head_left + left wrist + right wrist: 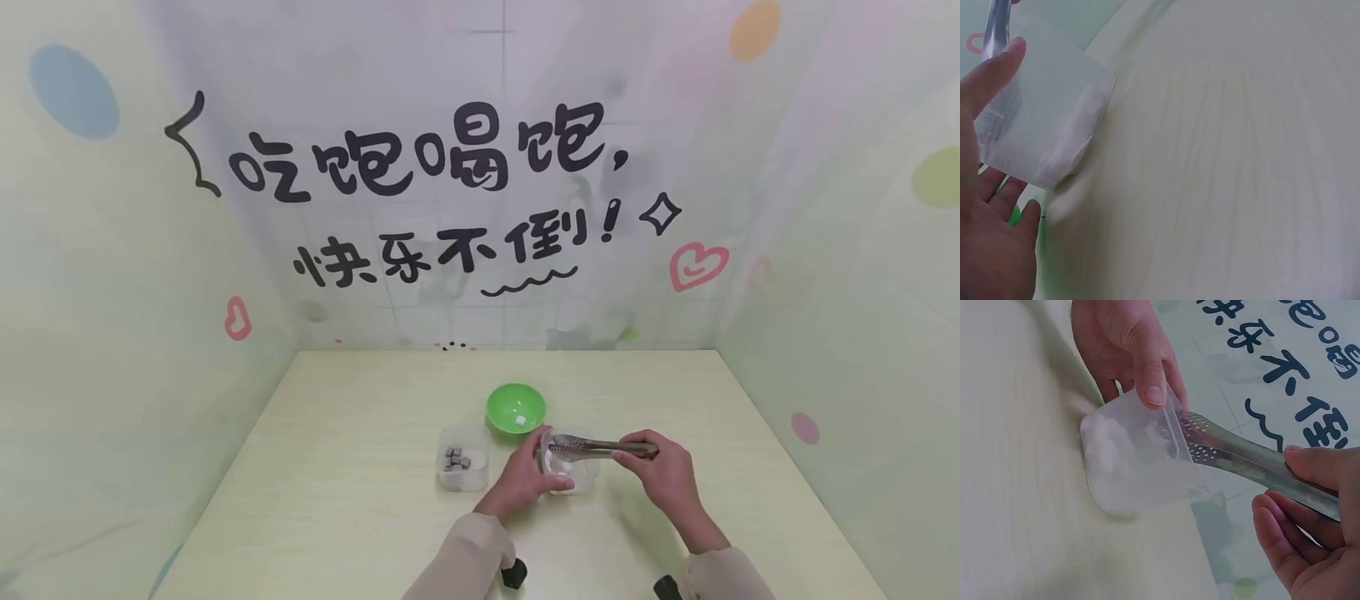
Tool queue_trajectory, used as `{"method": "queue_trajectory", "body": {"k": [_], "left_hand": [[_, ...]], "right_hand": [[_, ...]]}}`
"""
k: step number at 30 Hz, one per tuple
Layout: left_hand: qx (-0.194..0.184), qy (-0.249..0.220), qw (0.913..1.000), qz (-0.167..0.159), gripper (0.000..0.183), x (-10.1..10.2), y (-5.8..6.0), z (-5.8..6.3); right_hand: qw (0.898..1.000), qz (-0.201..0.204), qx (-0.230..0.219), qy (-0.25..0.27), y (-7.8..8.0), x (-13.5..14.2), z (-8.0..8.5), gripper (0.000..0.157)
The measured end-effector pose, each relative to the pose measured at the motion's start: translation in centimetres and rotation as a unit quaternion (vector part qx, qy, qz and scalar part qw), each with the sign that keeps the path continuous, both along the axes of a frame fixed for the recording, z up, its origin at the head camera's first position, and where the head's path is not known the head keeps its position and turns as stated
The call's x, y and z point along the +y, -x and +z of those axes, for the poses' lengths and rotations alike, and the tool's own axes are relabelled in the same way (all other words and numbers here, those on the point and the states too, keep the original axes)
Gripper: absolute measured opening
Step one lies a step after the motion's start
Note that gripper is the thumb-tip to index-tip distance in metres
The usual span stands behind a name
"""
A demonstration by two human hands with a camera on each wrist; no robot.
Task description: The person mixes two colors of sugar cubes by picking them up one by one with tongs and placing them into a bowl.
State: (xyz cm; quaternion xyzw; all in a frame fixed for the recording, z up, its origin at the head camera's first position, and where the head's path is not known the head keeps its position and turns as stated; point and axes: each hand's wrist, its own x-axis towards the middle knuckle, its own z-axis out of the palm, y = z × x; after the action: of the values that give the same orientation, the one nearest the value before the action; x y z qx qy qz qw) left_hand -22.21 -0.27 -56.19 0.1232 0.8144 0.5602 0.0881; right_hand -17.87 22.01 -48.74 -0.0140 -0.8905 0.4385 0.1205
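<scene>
A clear plastic container (588, 477) with white contents (1109, 447) is in the grip of my left hand (521, 478), its thumb on the near side and fingers behind. Metal tongs (600, 448) with perforated heads lie between the thumb and fingers of my right hand (667, 469). Those tong heads reach into the container's opening. Through the cloudy wall I cannot tell whether they touch the white contents. Just behind the left hand stands a green bowl (502, 404) with a small white cube (521, 420) inside.
To the left of the left hand, a second clear container (476, 435) holds several brownish cubes (456, 458). The pale wooden table (337, 467) meets a printed backdrop (420, 321) at the back and sides.
</scene>
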Motion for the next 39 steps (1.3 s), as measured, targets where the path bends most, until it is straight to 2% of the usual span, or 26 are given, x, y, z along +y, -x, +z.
{"method": "queue_trajectory", "body": {"k": [13,19,28,39], "left_hand": [[0.003,-0.024,0.9997,-0.003,0.098,0.0,0.0,-0.1],[-0.001,-0.017,0.9998,-0.003,0.099,0.0,0.2,-0.1],[-0.002,-0.025,0.9997,-0.004,0.103,0.0,0.1,-0.2],[0.001,-0.033,0.9994,-0.009,0.098,-0.1,-0.3,-0.4]], "right_hand": [[0.999,-0.015,0.029,0.03,-0.1,0.3,0.5,0.02],[0.998,-0.021,0.036,0.052,-0.2,0.2,0.7,0.021],[0.995,-0.029,0.054,0.081,0.2,-0.2,1.0,0.021],[0.991,-0.039,0.059,0.114,1.0,-1.1,1.0,0.022]]}}
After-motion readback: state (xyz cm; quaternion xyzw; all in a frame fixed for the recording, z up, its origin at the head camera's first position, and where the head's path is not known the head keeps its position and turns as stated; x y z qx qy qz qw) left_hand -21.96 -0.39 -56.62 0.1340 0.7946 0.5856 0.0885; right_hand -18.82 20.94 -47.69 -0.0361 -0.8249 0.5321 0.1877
